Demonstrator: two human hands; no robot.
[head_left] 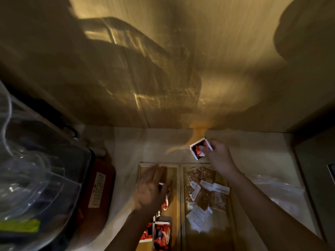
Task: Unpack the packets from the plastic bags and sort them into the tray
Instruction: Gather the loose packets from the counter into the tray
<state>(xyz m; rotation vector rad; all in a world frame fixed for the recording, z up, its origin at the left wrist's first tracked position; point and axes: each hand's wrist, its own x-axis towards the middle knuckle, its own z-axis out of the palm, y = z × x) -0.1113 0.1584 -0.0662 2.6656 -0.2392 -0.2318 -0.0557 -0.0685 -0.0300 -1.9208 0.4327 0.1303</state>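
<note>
A wooden tray [180,178] with two long compartments lies on the pale counter. My right hand [218,156] holds a red, black and white packet [196,150] just beyond the tray's far edge. My left hand [151,190], blurred, hovers over the left compartment with fingers spread; a red packet [165,201] shows under it, and I cannot tell whether the hand touches it. More red packets [161,232] lie in the near end of that compartment. The right compartment holds several brown packets [205,178] and white packets [196,216].
A clear plastic bag [282,192] lies flat right of the tray. On the left are a clear plastic container [30,178] and a dark red box with a label [97,189]. A wooden wall [163,69] rises behind the counter.
</note>
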